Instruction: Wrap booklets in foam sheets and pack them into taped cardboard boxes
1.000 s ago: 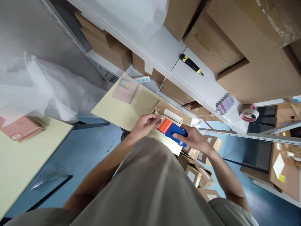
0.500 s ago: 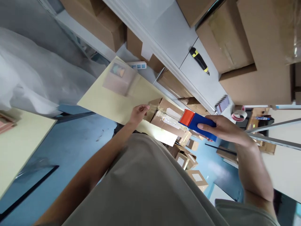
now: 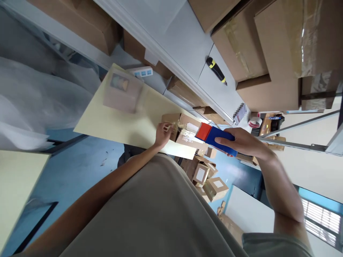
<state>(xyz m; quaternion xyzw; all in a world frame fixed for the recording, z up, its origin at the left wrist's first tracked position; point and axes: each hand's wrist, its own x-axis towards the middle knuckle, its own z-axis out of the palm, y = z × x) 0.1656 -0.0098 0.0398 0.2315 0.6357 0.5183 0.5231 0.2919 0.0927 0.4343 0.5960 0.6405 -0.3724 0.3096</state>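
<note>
A small cardboard box [image 3: 191, 138] lies on the pale yellow table [image 3: 134, 125], with a white label and shiny clear tape along its upper face. My right hand [image 3: 233, 141] is wrapped round a blue tape dispenser [image 3: 215, 138], whose red toothed front end [image 3: 203, 132] hangs over the far end of the box. At the near end of the box, my left hand [image 3: 163, 135] has its fingers curled in a pinch at the packing tape [image 3: 174, 127]. Exactly how the fingertips meet the tape is hard to make out.
A black and yellow utility knife [image 3: 216, 70], a phone [image 3: 239, 113] and a tape roll [image 3: 254, 122] rest on the grey shelf [image 3: 184, 39]. A power strip [image 3: 143, 72] is beside the table's far edge. Large cartons [image 3: 278, 57] stand upper right; taped boxes [image 3: 214, 187] lie on the floor.
My left hand has come in against the box's near end, its fingers more curled. The dispenser stays over the far end in my right hand. The whole view has shifted.
</note>
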